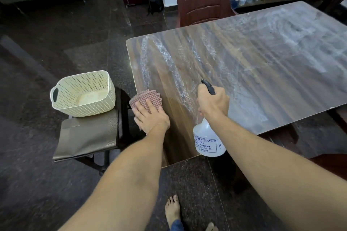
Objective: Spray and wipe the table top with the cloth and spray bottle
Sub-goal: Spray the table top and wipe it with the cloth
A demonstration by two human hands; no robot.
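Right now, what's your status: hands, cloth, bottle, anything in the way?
Left hand flat on cloth at table edge. Right hand grips bottle, nozzle pointing over table. Basket on chair beside table, out of the way.

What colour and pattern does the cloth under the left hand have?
The cloth is reddish-pink with a fine checked weave, seen in the head view.

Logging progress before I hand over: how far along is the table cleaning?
Sprayed: wet streaks lie across the glossy wood-grain table top. In hand: right hand grips the white plastic spray bottle, left hand presses the reddish checked cloth flat at the table's edge. Left: wiping those streaks off.
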